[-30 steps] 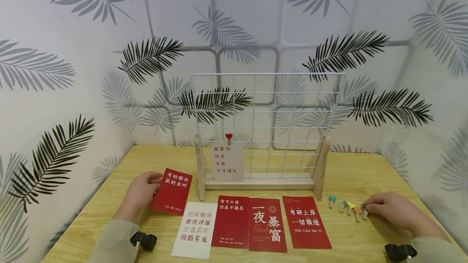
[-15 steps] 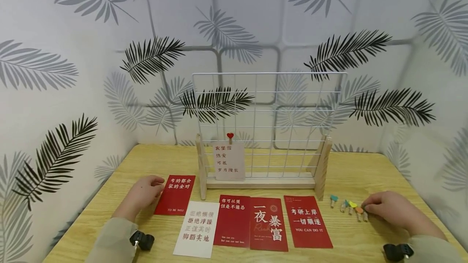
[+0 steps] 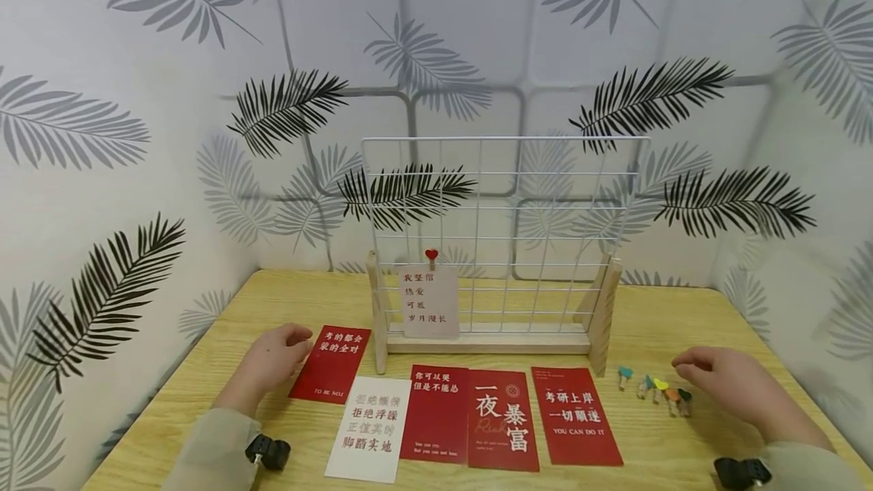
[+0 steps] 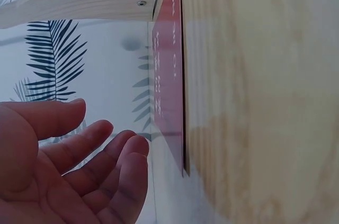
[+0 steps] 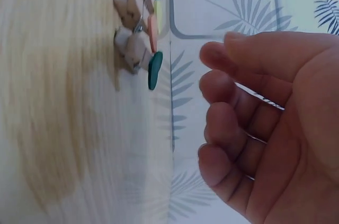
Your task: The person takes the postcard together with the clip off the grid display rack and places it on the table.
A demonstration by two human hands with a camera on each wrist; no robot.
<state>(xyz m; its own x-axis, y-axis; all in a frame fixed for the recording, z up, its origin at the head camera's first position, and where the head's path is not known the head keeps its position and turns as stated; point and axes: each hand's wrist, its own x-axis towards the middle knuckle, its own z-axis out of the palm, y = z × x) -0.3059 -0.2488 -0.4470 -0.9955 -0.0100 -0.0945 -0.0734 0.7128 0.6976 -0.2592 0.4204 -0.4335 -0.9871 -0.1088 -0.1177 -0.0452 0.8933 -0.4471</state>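
In the head view, a red card with white writing (image 3: 330, 366) lies flat on the table. My left hand (image 3: 271, 361) is just left of it. In the left wrist view the fingers (image 4: 133, 173) are loosely bent beside the red card (image 4: 168, 81) and hold nothing. My right hand (image 3: 730, 389) hovers by several small wooden clothespins with coloured heart tops. Nearest to it is the clothespin with a dark green heart (image 3: 685, 402). Seen from the right wrist, that clothespin (image 5: 153, 70) stands apart from the relaxed, bare fingertips (image 5: 214, 166).
Behind the cards stands a white wire grid (image 3: 508, 211) on a wooden base (image 3: 487, 343). A pale card (image 3: 431, 301) hangs from it by a red heart clothespin (image 3: 432, 258). A white card (image 3: 368, 429) and red cards (image 3: 436, 415), (image 3: 505, 421), (image 3: 577, 417) form a front row.
My left hand has let go of the red card, which was slightly raised and now lies flat, shifted right. My right hand has lifted off the end clothespin, showing its dark green heart.
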